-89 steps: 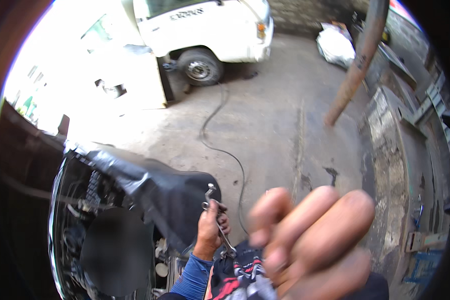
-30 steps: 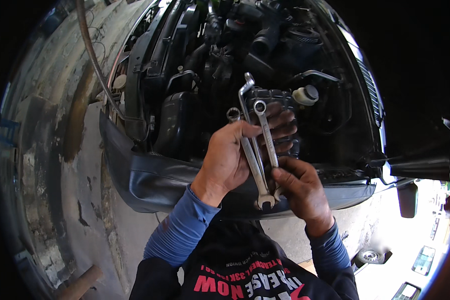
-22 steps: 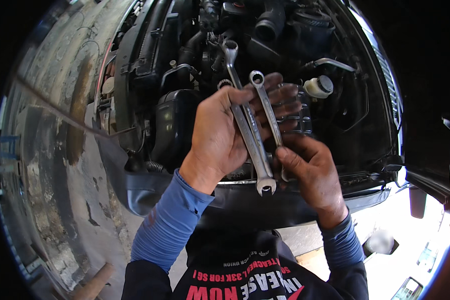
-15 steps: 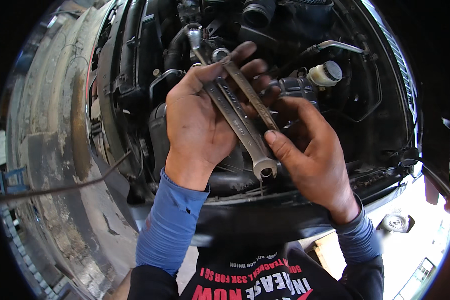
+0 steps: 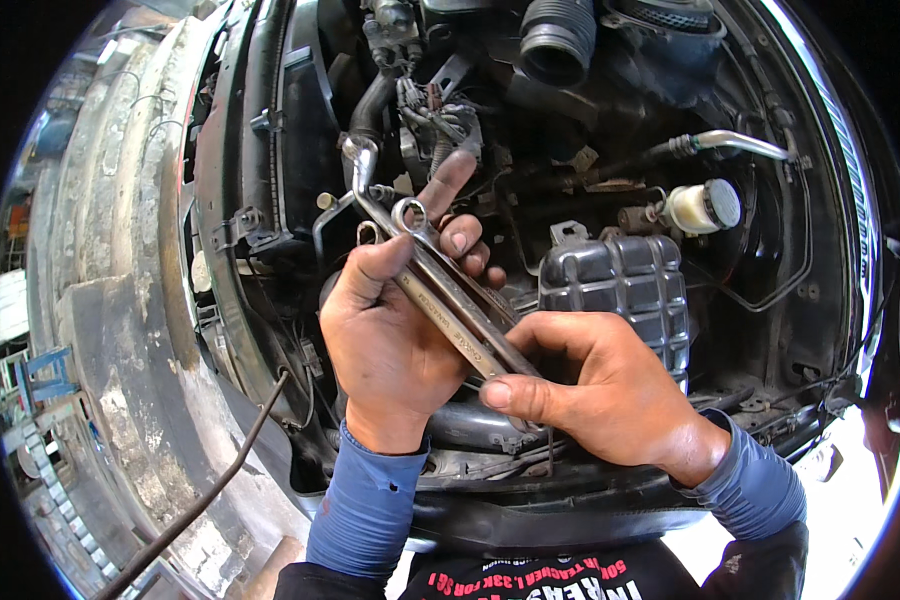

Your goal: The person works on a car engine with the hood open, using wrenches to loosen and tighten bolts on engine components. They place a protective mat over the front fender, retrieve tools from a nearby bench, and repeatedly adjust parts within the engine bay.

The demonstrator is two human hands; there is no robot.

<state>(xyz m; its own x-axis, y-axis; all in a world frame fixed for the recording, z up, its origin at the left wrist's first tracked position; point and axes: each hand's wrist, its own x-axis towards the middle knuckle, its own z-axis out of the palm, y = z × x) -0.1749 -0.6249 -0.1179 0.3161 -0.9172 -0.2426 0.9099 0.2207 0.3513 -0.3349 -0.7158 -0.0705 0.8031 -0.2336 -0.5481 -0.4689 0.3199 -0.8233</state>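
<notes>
Over an open engine bay, my left hand (image 5: 390,345) is palm up and closed around a bundle of wrenches (image 5: 442,325). Its thumb presses on the shafts and its index finger points away, past the ring ends. A chrome wrench (image 5: 364,172) with an angled head sticks out farthest; the ring ends of the others sit beside my left thumb. My right hand (image 5: 610,390) pinches the near ends of the same wrenches between thumb and fingers, covering those ends. Exactly how many wrenches overlap there is hard to tell.
Beyond my right hand lies a ribbed black box (image 5: 615,290). A white-capped reservoir (image 5: 705,208) and a bent metal pipe (image 5: 740,142) are at right. A corrugated hose (image 5: 557,45) opens at the top. A thin rod (image 5: 210,490) slants across the lower left.
The view has shifted, showing more of the engine bay. Both hands have moved lower in it. My right hand has closed over the near wrench ends, hiding the open jaw that showed before.
</notes>
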